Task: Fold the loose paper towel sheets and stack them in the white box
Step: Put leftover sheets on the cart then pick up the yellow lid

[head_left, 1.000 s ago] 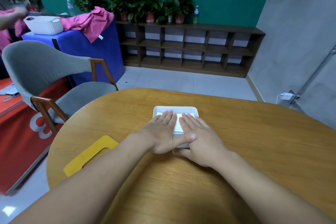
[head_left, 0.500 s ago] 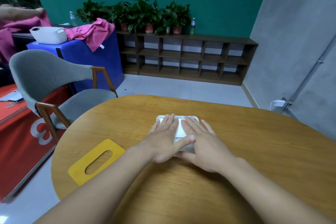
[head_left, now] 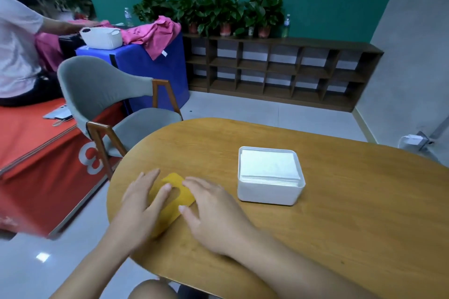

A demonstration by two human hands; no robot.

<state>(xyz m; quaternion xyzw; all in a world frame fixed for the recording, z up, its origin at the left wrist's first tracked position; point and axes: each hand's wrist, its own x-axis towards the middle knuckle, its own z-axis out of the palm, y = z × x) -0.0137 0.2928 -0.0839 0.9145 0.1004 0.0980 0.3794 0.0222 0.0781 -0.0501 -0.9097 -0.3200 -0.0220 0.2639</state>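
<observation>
White box (head_left: 270, 192) sits on the wooden worktop (head_left: 340, 213), right of centre, holding a neat stack of folded paper towel sheets (head_left: 268, 165) that fills it about to the rim; nothing touches the box. Both hands are well apart from it, over at the worktop's left edge on a flat yellow lid (head_left: 173, 198) with an oval slot cut in it. Left hand (head_left: 141, 204) lies on the lid's left part, fingers straight and spread, released, gripping nothing; index tip sits at the slot's edge. Right hand (head_left: 213, 211) rests at the lid's right side, fingers extended and loose, also released, thumb tip on the lid's near right edge; cannot tell if the palm presses the lid or the wood. Hands slightly blurred. Behind the worktop: grey chair (head_left: 104, 94) with wooden arms, blue covered block (head_left: 150, 68) carrying a white basket (head_left: 102, 37) and pink cloth (head_left: 150, 34), low dark shelf unit (head_left: 279, 70) with potted plants (head_left: 218, 9) on top, teal wall. Another person in a light top (head_left: 17, 43) sits at far left on a red platform (head_left: 36, 153)
</observation>
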